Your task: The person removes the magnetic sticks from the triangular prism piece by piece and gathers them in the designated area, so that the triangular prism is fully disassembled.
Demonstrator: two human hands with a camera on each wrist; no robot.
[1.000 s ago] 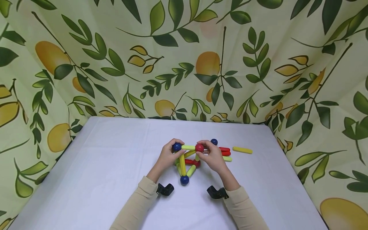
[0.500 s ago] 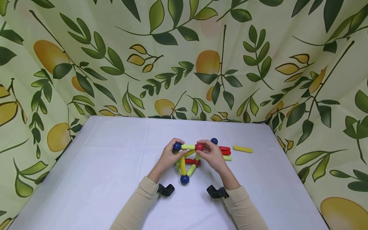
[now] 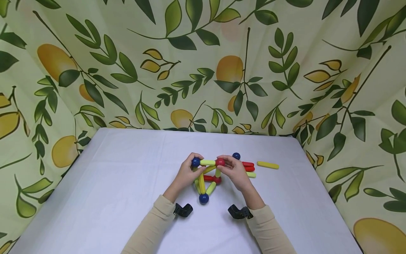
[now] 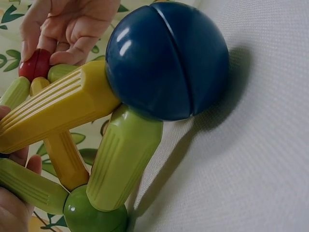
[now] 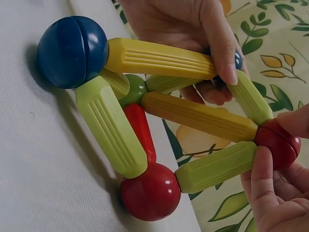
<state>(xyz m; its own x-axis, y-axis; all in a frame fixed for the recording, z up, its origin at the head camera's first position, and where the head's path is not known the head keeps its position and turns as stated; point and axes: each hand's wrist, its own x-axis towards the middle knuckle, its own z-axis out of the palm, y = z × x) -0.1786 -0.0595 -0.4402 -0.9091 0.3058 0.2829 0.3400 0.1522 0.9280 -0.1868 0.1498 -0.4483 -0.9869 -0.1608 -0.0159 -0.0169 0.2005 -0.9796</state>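
Observation:
A construction of toy rods and balls stands on the table between both hands. My left hand (image 3: 185, 175) pinches its upper blue ball (image 3: 196, 162). My right hand (image 3: 236, 173) grips the upper red ball (image 3: 220, 162) between thumb and fingers. A light green rod (image 3: 207, 162) spans these two balls. From the upper blue ball a yellow rod (image 3: 202, 183) slopes down to the front blue ball (image 3: 204, 199). A second yellow rod (image 5: 200, 115) runs from the upper red ball to a green ball (image 5: 135, 89). The lower red ball (image 5: 150, 192) joins several rods, including a red rod (image 5: 140, 130).
Right of the construction lie red rods (image 3: 248, 167), a light green rod (image 3: 251, 175) and a yellow rod (image 3: 268, 165). A loose blue ball (image 3: 236, 156) sits behind them. The white-covered table (image 3: 127, 169) meets a leaf-patterned curtain at the back.

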